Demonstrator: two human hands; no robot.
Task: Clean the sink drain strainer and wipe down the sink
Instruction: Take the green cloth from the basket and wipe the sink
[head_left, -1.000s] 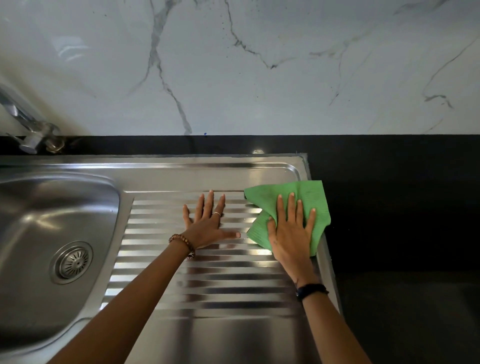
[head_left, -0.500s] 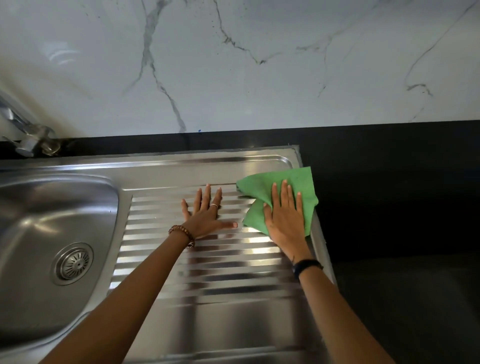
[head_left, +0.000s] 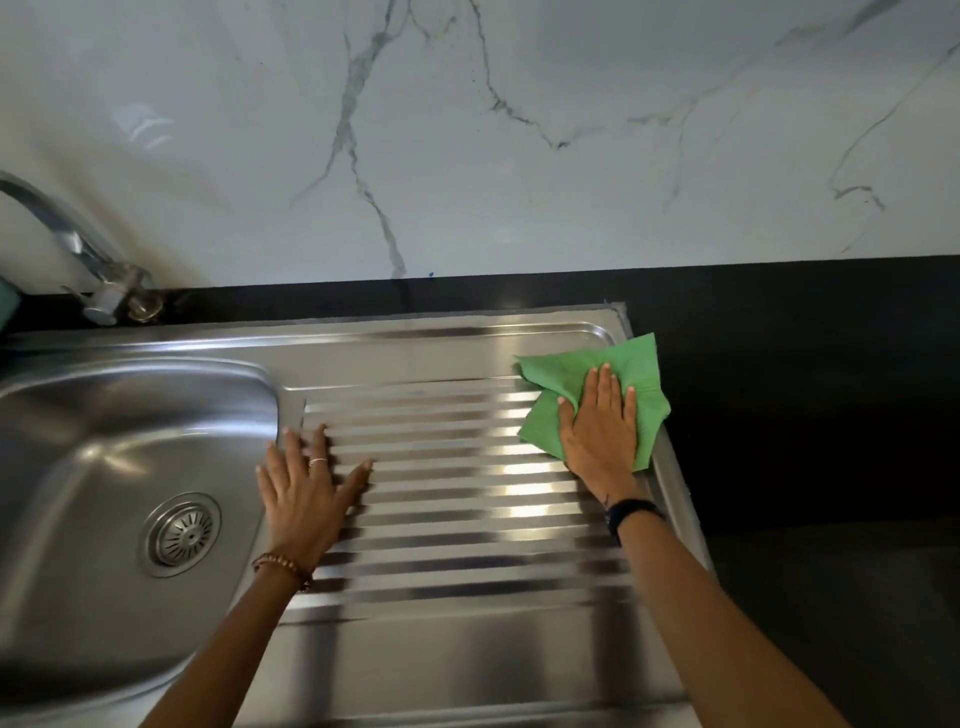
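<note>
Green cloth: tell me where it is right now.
In the head view the green cloth lies at the far right corner of the ridged draining board, flat under the right hand, its edge hanging over onto the black counter.

The cloth (head_left: 631, 364) at the far right is bright green, and the counter (head_left: 810, 415) beside it is plain black. The sink (head_left: 130, 415) and its drainboard (head_left: 457, 509) are shiny silver steel; the drainboard has a pattern of parallel ridges, light and dark stripes, and the round strainer (head_left: 181, 535) shows radial slots. The wall (head_left: 467, 130) is white marble with thin grey veins.
</note>
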